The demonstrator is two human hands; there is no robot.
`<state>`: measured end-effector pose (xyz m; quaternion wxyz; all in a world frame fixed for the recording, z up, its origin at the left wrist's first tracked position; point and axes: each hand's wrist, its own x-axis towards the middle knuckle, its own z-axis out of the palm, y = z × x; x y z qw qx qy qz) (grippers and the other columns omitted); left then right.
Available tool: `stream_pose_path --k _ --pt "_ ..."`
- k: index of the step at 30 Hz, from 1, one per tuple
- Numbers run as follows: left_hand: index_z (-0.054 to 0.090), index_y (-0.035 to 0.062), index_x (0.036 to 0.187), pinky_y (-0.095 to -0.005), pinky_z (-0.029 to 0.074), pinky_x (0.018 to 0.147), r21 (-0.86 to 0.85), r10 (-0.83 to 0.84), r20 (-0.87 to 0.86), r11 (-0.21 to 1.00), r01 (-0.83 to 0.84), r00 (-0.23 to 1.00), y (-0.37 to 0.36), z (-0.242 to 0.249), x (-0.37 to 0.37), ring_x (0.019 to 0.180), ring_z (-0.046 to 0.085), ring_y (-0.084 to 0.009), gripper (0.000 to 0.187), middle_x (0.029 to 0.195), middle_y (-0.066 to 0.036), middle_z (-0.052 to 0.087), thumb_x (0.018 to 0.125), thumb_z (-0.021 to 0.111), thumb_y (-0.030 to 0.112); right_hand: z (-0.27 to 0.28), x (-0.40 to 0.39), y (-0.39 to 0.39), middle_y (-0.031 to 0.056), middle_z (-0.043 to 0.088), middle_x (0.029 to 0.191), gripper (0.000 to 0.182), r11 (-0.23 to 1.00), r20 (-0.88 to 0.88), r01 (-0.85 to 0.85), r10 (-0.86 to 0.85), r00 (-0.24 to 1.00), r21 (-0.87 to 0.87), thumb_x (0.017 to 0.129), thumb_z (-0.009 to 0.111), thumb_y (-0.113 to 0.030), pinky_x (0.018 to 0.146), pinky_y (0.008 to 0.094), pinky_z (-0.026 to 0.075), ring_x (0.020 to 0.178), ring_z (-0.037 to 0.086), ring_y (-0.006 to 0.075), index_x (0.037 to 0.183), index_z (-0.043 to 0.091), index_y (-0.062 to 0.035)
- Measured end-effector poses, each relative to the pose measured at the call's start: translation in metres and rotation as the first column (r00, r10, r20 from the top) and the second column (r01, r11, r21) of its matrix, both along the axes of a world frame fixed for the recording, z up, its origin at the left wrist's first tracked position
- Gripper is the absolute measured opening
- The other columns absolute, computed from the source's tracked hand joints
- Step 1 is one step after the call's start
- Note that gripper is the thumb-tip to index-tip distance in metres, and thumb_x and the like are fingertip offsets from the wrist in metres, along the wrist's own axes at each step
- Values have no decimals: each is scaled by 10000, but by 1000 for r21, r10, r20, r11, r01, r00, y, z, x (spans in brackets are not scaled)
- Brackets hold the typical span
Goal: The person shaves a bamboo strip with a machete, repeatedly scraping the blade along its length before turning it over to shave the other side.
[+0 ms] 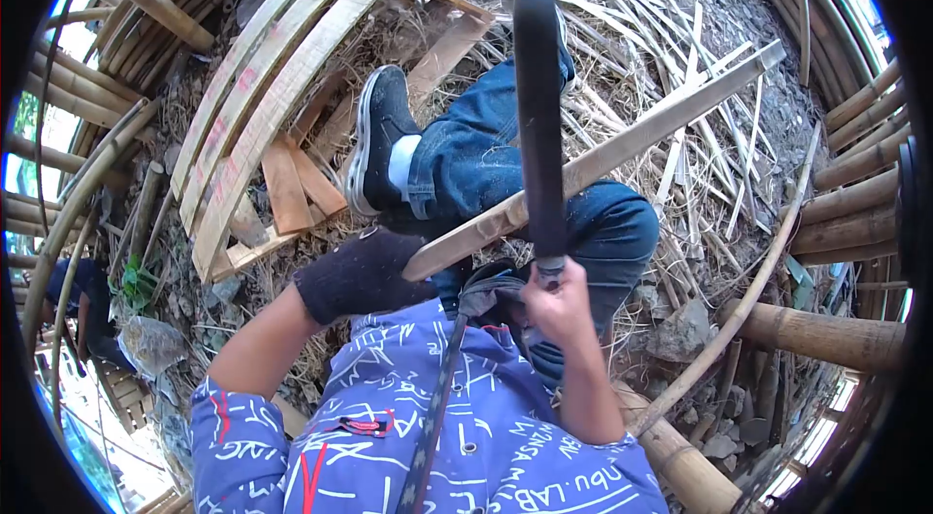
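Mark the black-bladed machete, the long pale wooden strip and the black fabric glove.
Black-bladed machete [540,116]: head view, middle of the blade.
Long pale wooden strip [641,140]: head view, stretch right of the blade.
Black fabric glove [358,275]: head view, middle of the glove.

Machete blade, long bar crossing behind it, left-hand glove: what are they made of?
Blade: likely steel; thin, flat, dark and mostly matte, possibly coated or weathered.
Bar: bamboo or wood, can't settle which; pale, bare, straight-edged.
Glove: probably fabric; dark, soft-looking, no shine.
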<state>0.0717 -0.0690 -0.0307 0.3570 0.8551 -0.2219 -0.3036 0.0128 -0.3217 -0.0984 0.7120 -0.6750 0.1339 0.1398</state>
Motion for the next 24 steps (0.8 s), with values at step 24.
stream_pose_path --k 24 --pt "592 35 942 -371 475 621 -153 119 -76 980 -129 990 -7 -32 -10 642 603 -239 215 691 -131 587 812 697 170 3 5 -38 -45 484 593 157 917 211 327 -281 936 -229 839 650 -106 484 229 329 542 412 30 779 533 -19"
